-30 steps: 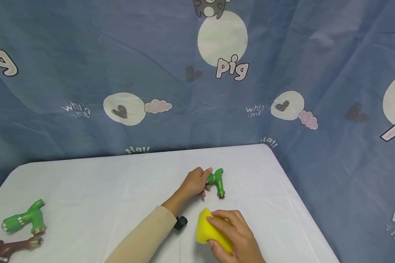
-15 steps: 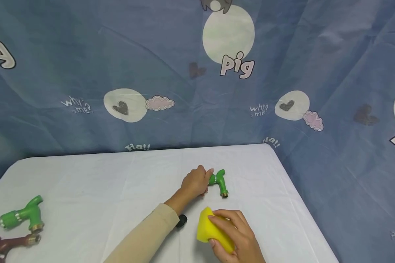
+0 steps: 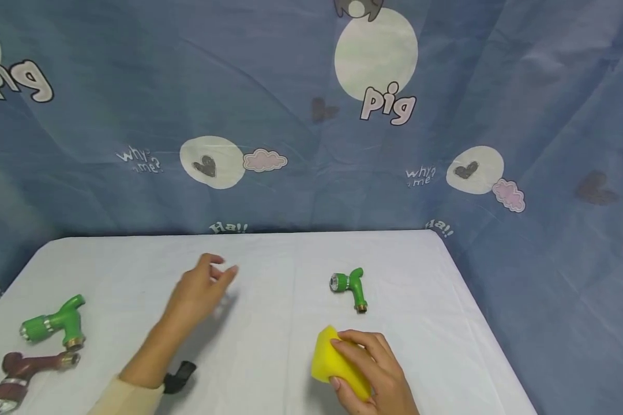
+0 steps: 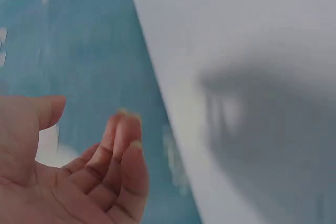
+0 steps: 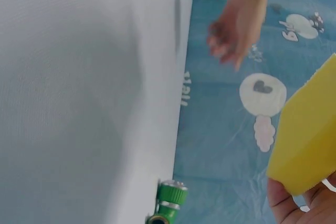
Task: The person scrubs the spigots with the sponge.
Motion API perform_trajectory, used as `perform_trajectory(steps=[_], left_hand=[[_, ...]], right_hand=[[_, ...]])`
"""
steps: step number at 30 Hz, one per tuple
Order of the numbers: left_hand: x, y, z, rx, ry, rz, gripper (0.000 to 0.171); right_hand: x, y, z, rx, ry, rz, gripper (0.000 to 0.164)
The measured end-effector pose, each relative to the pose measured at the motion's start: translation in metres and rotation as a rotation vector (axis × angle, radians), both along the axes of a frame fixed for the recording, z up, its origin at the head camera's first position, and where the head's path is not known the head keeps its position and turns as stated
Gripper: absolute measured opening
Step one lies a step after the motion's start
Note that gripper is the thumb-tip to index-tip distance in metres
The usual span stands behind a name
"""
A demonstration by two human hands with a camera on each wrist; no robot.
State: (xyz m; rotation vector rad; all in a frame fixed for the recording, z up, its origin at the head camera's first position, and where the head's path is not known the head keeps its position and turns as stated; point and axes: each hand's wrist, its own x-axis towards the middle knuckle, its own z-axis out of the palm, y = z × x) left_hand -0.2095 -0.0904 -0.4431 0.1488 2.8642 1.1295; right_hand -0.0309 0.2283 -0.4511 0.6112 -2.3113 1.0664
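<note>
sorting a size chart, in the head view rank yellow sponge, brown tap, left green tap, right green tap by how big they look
Brown tap and yellow sponge: unsure; tap longer, sponge bulkier but partly hidden
Left green tap
Right green tap, which looks farther away

"pig" (image 3: 388,105), "why? me?" (image 3: 420,176), "Ha!!" (image 3: 228,228) on blue backdrop (image 3: 363,155) (repeated)

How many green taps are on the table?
2. One green tap is at left, behind the brown tap; another green tap is beyond the yellow sponge in the right hand. The left arm could hide more.
</note>
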Motion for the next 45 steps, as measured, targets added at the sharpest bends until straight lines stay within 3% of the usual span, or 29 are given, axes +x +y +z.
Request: perform_trajectory(steps=[4, 8, 11, 14, 19, 21, 27, 34, 37, 45], left_hand=[[0.027, -0.085, 0.015, -0.166, 0.105, 0.195, 0.067], [0.048, -0.157, 0.02, -0.358, 0.065, 0.383, 0.078], [0.059, -0.195, 0.016, -0.474, -0.018, 0.449, 0.089], [0.069, -0.219, 0.003, -0.54, -0.09, 0.442, 0.095], [0.071, -0.228, -0.015, -0.523, -0.265, 0.347, 0.09], [0.07, -0.23, -0.018, -0.506, -0.295, 0.329, 0.086], [0.061, -0.235, -0.02, -0.52, -0.317, 0.371, 0.087], [0.059, -0.241, -0.03, -0.502, -0.38, 0.364, 0.12], [0.059, -0.241, -0.032, -0.482, -0.391, 0.38, 0.127], [0.06, -0.242, -0.034, -0.447, -0.355, 0.385, 0.128]], right_hand=[[-0.001, -0.005, 0.001, -0.006, 0.019, 0.016, 0.055], [0.001, -0.009, -0.001, -0.007, 0.049, 0.011, 0.055], [0.003, -0.011, -0.001, -0.004, 0.061, 0.004, 0.055], [0.003, -0.014, -0.001, -0.004, 0.067, 0.015, 0.055], [0.005, -0.015, -0.001, -0.004, 0.056, 0.011, 0.058], [0.005, -0.014, -0.001, -0.004, 0.056, 0.005, 0.058], [0.006, -0.013, -0.002, 0.002, 0.043, -0.015, 0.059], [0.005, -0.013, -0.005, -0.003, 0.046, -0.005, 0.057], [0.006, -0.013, -0.006, 0.008, 0.025, -0.019, 0.059], [0.005, -0.012, -0.01, 0.001, 0.016, -0.031, 0.058]])
